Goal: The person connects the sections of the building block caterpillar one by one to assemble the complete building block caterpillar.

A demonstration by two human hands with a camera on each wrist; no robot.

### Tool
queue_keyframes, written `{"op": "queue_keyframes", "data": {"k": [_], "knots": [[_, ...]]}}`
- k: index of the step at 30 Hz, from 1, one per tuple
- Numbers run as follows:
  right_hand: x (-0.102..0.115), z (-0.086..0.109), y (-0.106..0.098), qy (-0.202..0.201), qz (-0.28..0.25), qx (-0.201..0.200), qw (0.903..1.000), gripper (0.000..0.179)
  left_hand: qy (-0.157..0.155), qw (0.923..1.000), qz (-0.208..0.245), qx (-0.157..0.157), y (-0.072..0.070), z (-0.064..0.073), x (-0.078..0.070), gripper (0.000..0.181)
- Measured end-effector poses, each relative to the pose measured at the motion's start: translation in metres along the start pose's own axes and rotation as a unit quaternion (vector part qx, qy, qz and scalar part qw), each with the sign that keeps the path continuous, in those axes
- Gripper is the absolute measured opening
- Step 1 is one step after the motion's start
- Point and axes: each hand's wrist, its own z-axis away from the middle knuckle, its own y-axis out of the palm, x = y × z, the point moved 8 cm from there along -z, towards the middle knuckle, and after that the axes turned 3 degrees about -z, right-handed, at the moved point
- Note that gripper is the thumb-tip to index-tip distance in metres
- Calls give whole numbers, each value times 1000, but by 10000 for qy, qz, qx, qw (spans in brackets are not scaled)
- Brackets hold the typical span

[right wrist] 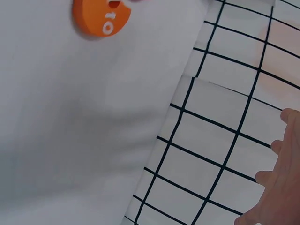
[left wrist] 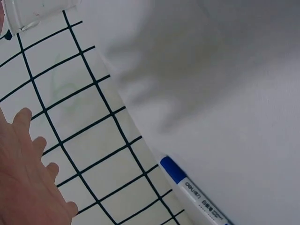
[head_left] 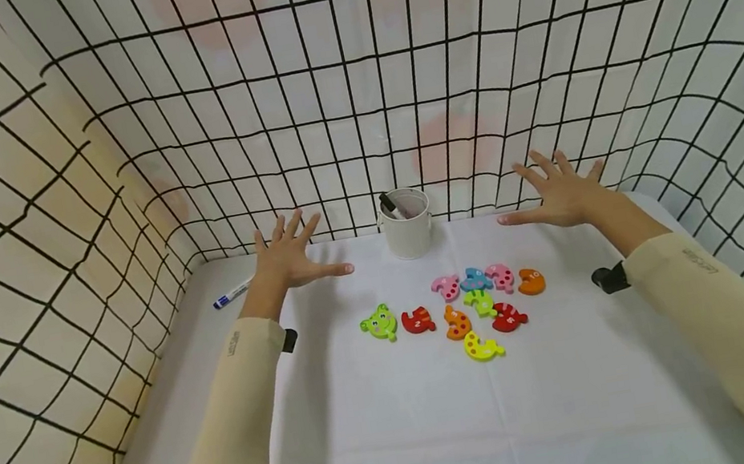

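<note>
Both hands hover over the far part of the white table, fingers spread and nothing held. My left hand [head_left: 287, 260] is near a blue-capped whiteboard marker [head_left: 232, 294], whose cap and printed barrel show large in the left wrist view. Over the far right side is my right hand [head_left: 565, 195], its thumb pointing inward. Between and nearer than the hands lie several colourful puzzle pieces, among them a green frog-like head [head_left: 379, 324], a red piece [head_left: 418, 320], a yellow one [head_left: 483, 346] and an orange one [head_left: 531, 281]. That orange piece bears the number 10 in the right wrist view.
A white bucket [head_left: 407, 230] with a black-capped marker [head_left: 387, 202] in it stands at the table's back edge, between the hands. Black-lined grid walls [head_left: 335, 92] rise behind the table and on both sides. A white cloth [head_left: 405, 438] covers the tabletop.
</note>
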Motion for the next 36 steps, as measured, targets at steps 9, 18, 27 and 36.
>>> {"op": "queue_keyframes", "data": {"k": [9, 18, 27, 36], "knots": [[15, 6, 2, -289, -265, -391, 9985, 110, 240, 9987, 354, -291, 5, 10, 1, 125], [32, 23, 22, -481, -438, -619, 9960, 101, 447, 9944, 749, -596, 17, 26, -5, 113], [41, 38, 54, -577, -647, -562, 9946, 91, 574, 9824, 1713, -483, 47, 45, -22, 79], [62, 47, 84, -637, -1110, -420, 9909, 77, 980, 9611, 2578, -137, 80, 58, -48, 50]]}}
